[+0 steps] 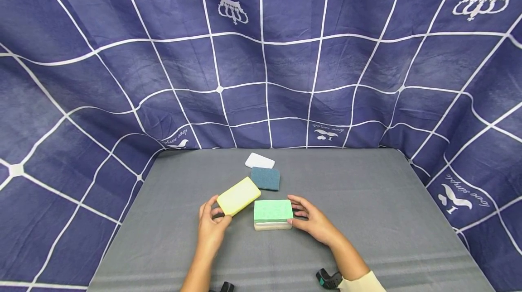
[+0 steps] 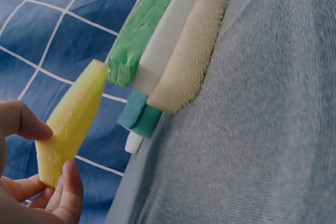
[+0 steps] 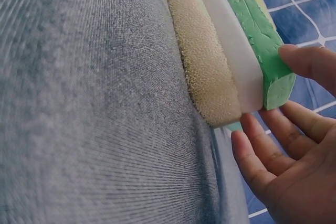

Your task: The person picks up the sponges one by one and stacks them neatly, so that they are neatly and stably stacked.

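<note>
Clock read fr. the stack, head view.

1. Yellow sponge (image 1: pixel 239 196), 1 pc. Loc.: 10 o'clock, raised off table, tilted, long axis approx. 8–2. Grip: L hand (image 1: pixel 212 222) grasps it, thumb one side, fingers other. Contact w/ stack: can't tell.

2. Stack, 3 pcs, centre, on table. Top: green block (image 1: pixel 273 211), surf. creased. Mid.: white slab (image 3: pixel 231 43), smooth. Btm.: beige sponge (image 3: pixel 205 56), porous.

3. R hand (image 1: pixel 311 220), 3 o'clock. Grip: pinches green block at its 3 o'clock end, thumb nr. side, fingers far side.

4. Teal block (image 1: pixel 265 179), 12 o'clock, flat on table, nr. stack.

5. White block (image 1: pixel 259 161), betw. 11 & 12, just beyond teal block; contact unclear.

6. Table (image 1: pixel 367 219), grey cloth surf., fine ribbing close up; faint crosswise creases twd. 4–5.

7. Curtain (image 1: pixel 291 68), dk. blue w/ white grid lines, hung in folds round back & both sides, meeting table's far edge. Prints: crown (image 1: pixel 232 11) w/ lettering betw. 11 & 12, another betw. 1 & 2; moustache motif (image 1: pixel 456 196) at 3, others at 1 & 10.

8. Wrist devices, blk.: one (image 1: pixel 328 279) betw. 4 & 5, one at 7, partly cut off by frame edge. Cream sleeve (image 1: pixel 363 284), 4 o'clock.
</note>
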A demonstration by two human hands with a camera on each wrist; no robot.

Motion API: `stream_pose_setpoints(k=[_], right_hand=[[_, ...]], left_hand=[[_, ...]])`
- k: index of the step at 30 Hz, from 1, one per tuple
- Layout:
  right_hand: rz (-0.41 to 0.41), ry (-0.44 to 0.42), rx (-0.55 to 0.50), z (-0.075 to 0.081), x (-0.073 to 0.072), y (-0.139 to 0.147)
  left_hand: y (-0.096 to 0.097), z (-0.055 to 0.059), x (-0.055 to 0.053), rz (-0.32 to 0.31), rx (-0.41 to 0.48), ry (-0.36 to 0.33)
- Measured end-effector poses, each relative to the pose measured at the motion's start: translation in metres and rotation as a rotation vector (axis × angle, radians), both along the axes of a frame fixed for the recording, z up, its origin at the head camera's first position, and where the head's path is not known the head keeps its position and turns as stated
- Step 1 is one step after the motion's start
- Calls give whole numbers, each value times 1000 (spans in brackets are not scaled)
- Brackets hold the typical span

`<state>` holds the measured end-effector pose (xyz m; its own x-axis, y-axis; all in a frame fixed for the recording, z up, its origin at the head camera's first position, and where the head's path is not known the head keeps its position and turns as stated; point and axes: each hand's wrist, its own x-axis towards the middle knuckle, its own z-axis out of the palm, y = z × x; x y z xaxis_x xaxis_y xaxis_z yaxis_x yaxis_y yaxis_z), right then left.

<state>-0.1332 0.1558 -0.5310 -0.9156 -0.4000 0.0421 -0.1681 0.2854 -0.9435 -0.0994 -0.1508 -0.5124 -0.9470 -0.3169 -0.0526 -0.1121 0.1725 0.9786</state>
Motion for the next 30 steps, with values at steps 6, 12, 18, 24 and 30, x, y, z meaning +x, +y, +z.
stream_pose_setpoints(k=[6,12,18,24,30], right_hand=[[-21,-22,20,1,0,-1],[-31,-19,23,1,0,0],[-20,-17,15,0,-1,0],[-29,-33,25,2,0,0],[-47,-81,39,3,2,-1]], left_hand=[[4,8,3,-106,73,14],[9,12,4,-209,118,39],[17,12,0,-294,107,60],[26,10,-3,-354,95,51],[34,9,-6,-388,43,62]])
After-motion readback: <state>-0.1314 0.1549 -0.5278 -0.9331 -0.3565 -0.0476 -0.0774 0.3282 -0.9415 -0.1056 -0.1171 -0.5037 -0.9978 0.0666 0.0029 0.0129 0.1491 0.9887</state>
